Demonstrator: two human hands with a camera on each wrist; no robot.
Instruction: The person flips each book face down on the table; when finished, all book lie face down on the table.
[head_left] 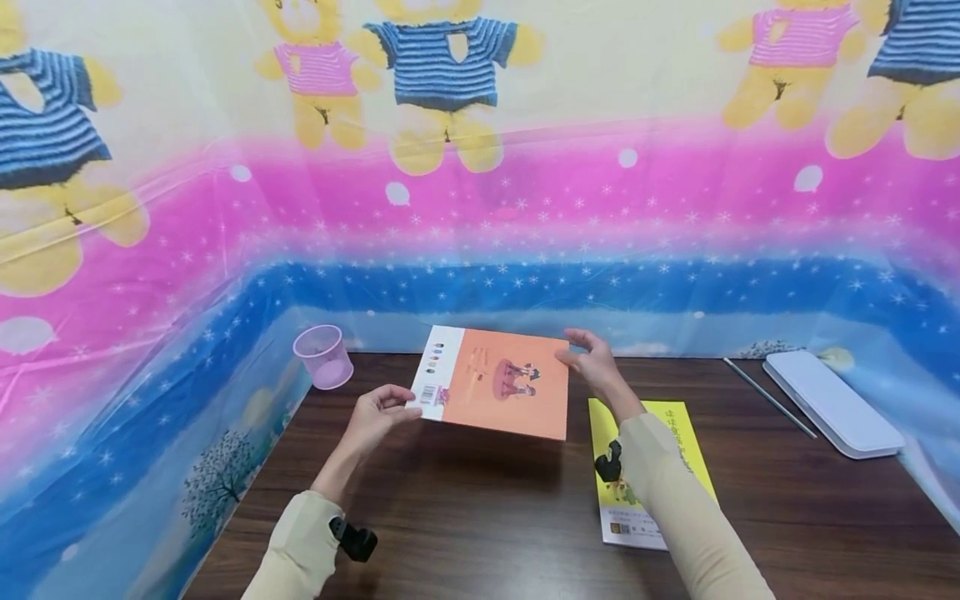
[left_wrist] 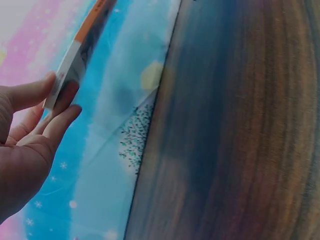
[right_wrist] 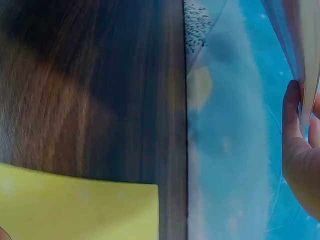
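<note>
An orange book (head_left: 487,383) with a white strip and a barcode along its left side is held up over the table, casting a shadow below. My left hand (head_left: 378,414) pinches its lower left corner, thumb on one face and fingers on the other, as the left wrist view of the book (left_wrist: 77,52) shows. At the upper right corner my right hand (head_left: 597,367) pinches the opposite edge. The page edges of the book (right_wrist: 309,55) show in the right wrist view. Beneath my right forearm lies a yellow book (head_left: 611,417), partly hidden by the sleeve.
A pink translucent cup (head_left: 324,357) stands at the table's back left corner. On the right lie a thin grey-green stick (head_left: 770,398) and a white case (head_left: 832,402). Patterned cloth (head_left: 480,283) hangs along the back and sides of the dark wooden table (head_left: 450,517).
</note>
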